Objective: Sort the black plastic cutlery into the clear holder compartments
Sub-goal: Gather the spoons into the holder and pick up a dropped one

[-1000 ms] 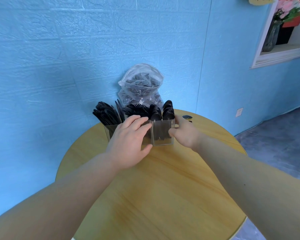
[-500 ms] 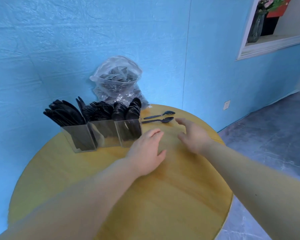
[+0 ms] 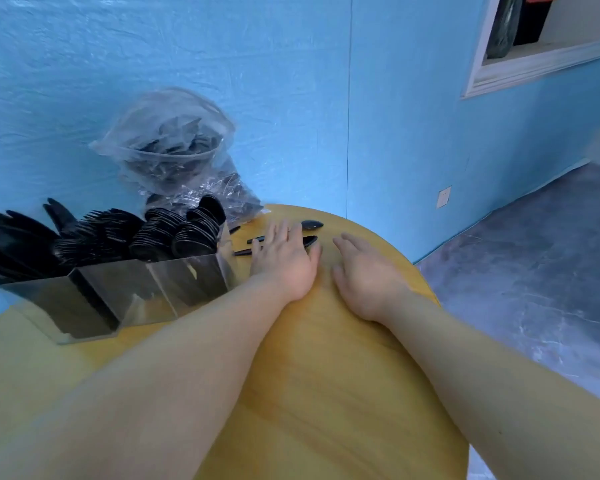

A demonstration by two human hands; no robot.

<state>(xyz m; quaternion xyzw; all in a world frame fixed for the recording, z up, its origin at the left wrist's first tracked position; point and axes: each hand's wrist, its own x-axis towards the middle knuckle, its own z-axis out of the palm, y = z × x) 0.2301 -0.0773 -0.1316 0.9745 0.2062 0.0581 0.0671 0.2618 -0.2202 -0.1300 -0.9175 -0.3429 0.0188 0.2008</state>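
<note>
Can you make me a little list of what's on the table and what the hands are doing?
table: round, yellow wood
holder: clear, three compartments, full of black cutlery
loose spoons: two, lying right of the holder
bag: clear plastic, more cutlery inside, by the wall
left hand: flat over the spoons
right hand: open, flat on the table

Both forearms are bare from the bottom edge of the view up to the wrists, with no sleeve on either. The left hand [image 3: 284, 258] is bare, without a glove, and its wrist carries neither watch nor band. The right hand [image 3: 364, 271] is likewise ungloved, with an unadorned wrist. A faint line crosses one finger of the left hand; whether it is a ring cannot be told.
</note>
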